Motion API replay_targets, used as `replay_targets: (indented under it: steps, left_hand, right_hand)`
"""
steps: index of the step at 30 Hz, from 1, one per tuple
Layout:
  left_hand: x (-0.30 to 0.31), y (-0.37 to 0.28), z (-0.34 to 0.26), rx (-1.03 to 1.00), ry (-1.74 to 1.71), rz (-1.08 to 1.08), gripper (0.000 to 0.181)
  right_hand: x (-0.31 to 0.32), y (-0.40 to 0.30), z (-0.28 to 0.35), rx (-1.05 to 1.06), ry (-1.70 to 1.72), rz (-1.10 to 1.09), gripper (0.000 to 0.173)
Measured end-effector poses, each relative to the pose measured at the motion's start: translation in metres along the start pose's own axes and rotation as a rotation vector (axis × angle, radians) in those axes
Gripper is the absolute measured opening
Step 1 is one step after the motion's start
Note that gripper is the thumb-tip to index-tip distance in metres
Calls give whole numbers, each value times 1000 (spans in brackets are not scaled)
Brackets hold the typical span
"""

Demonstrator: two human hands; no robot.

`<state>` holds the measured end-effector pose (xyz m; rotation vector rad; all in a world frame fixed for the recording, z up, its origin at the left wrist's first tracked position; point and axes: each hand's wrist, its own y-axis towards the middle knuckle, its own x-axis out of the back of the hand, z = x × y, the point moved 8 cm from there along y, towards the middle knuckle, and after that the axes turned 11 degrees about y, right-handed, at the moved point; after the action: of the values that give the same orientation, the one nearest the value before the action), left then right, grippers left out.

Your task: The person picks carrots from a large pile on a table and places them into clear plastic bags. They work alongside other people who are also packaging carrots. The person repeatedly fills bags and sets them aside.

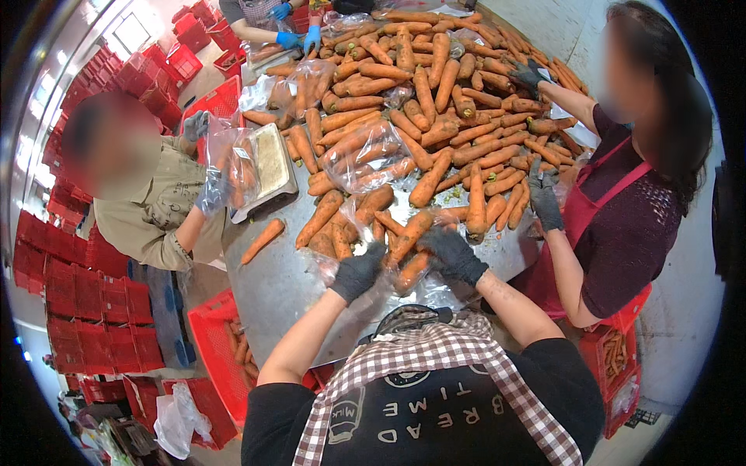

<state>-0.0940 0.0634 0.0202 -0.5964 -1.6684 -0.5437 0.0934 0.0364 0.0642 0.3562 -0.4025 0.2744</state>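
Observation:
My left hand, in a dark glove, grips a clear plastic bag at the near side of the metal table. My right hand, also dark-gloved, curls against a large carrot lying slantwise between my hands. Below it, another carrot lies partly under the plastic film. My right fingertips are partly hidden, so their exact grip cannot be told. More loose carrots lie just beyond both hands.
A big carrot pile covers the far table, with a filled bag before it. At left, a co-worker holds bagged carrots beside a scale. Co-workers stand right and at the back. A red crate adjoins the table.

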Motion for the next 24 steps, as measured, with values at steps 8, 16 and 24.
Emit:
replay_targets:
  steps: [8,16,24]
  left_hand:
    - [-36,-34,-41,-97,233,281,57]
    - [-22,-36,-13,-126,54,59,13]
    - [-4,-44,-37,-295,-65,105,22]
  right_hand:
    - [-28,-55,-28,162,-493,293,39]
    - [-36,-65,-44,153,-487,246,19]
    - [-10,-55,-20,43,-661,23,12]
